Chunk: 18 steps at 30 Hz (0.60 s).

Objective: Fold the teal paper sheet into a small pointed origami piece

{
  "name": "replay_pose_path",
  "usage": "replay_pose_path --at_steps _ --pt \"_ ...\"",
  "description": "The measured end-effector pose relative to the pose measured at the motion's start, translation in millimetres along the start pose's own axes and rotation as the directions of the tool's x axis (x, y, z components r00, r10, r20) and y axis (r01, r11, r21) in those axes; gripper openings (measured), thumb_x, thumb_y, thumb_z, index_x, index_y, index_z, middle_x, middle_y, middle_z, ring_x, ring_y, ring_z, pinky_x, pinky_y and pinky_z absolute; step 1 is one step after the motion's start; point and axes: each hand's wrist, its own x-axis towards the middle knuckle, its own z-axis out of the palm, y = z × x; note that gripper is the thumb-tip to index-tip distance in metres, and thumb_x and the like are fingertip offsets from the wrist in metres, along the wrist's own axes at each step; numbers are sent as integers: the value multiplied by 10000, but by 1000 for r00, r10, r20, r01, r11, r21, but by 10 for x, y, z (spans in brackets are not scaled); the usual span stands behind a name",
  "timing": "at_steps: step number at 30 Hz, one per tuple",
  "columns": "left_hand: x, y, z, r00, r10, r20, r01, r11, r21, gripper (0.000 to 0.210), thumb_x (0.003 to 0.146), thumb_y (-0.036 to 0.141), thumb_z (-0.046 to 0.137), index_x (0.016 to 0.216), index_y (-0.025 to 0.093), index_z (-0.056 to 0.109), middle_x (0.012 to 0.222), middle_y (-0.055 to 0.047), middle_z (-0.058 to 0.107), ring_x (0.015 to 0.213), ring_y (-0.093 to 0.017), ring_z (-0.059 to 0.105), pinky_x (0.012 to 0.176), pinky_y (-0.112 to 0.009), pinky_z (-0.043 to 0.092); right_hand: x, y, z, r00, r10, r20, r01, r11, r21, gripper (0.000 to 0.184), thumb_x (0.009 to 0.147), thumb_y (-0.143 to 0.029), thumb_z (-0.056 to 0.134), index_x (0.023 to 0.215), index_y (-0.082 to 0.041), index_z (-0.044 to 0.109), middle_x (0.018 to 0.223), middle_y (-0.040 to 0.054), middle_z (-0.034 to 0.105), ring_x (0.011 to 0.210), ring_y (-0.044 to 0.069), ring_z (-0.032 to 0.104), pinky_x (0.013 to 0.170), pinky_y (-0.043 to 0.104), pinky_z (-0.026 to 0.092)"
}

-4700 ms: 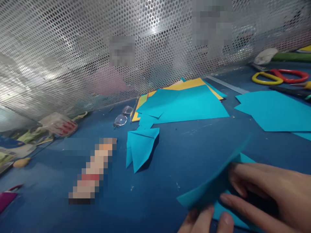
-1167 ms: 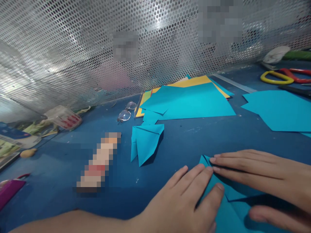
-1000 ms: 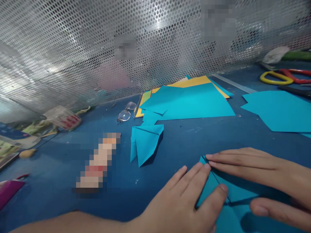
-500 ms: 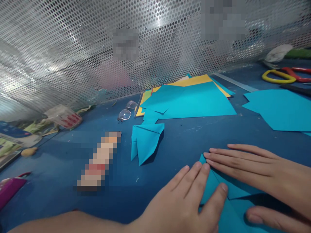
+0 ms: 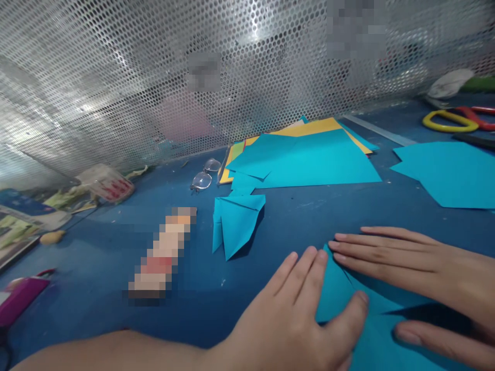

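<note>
Setting: paper-craft work station, probably a shared workshop or classroom bench. Evidence: blue work desk (image 5: pixel 116 247), scuffed and speckled; perforated silver metal screen (image 5: pixel 116 77) standing along its far edge as a divider; stack of turquoise and yellow paper sheets (image 5: pixel 309 159) near that edge; folded turquoise paper piece (image 5: pixel 235 224) mid-desk; yellow- and red-handled scissors (image 5: pixel 460 119) at the far right corner; clear-lensed spectacles (image 5: pixel 203 176) beside the stack.

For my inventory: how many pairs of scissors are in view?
1: yellow-and-red-handled scissors at the far right on the blue table, cut off by the frame edge. Others may be hidden.
</note>
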Motion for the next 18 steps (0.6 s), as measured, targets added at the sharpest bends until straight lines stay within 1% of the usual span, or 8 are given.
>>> replay_pose_path --at_steps 2,4,6,9,12,15,16,18 --pt "2 7 1 1000 6 -6 -6 1000 30 460 1372 273 482 1530 218 910 1525 -193 911 1477 -340 881 1256 -430 691 62 -21 -7 999 -48 4 49 996 -70 812 1257 -633 531 2006 -353 392 1925 56 596 1657 455 711 1233 683 694" --pt "8 14 0 1000 14 0 -14 999 48 456 1367 267 492 1533 225 914 1519 -181 916 1468 -324 890 1253 -417 693 120 -47 -12 997 -68 19 70 992 -105 814 1268 -633 492 2018 -347 355 1952 66 560 1665 457 705 1209 696 705" --pt "16 15 -4 1000 18 7 -19 998 64 454 1361 259 498 1534 229 917 1511 -172 921 1464 -311 895 1248 -410 698 165 -68 -26 997 -78 11 79 991 -103 828 1262 -623 494 2028 -362 319 1966 54 542 1671 447 705 1185 670 728" --pt "24 1 -22 999 28 14 -30 996 82 453 1356 264 507 1547 241 917 1498 -163 928 1449 -302 906 1239 -410 707 212 -95 -56 995 -97 -6 94 983 -156 913 1220 -601 514 2042 -294 263 1953 36 554 1663 426 720 1128 588 768" --pt "27 -20 -55 997 52 53 -55 996 74 498 1353 297 469 1629 256 881 1521 -162 920 1451 -309 907 1229 -427 715 234 -118 -80 993 -120 12 120 967 -224 909 1219 -613 467 2034 -255 286 1953 13 530 1646 406 735 1118 566 776" --pt "34 -32 -92 992 71 102 -79 993 82 552 1352 310 413 1708 234 827 1578 -166 896 1483 -309 891 1226 -436 717 212 -139 -77 994 -89 67 101 975 -199 871 1234 -596 452 2035 -297 284 1964 8 502 1669 404 707 1162 611 768" --pt "38 -33 -101 991 78 113 -88 992 94 554 1349 309 412 1706 221 826 1578 -164 897 1489 -307 888 1227 -432 713 196 -150 -61 995 -62 80 75 984 -162 869 1233 -586 478 2038 -331 274 1966 3 501 1683 413 690 1192 641 758" --pt "46 -31 -111 989 96 117 -110 986 124 550 1346 307 417 1676 191 841 1547 -159 911 1478 -304 893 1222 -423 707 157 -181 3 999 24 48 -23 999 -28 895 1196 -594 605 2024 -448 297 1962 -28 520 1724 453 638 1282 711 708"
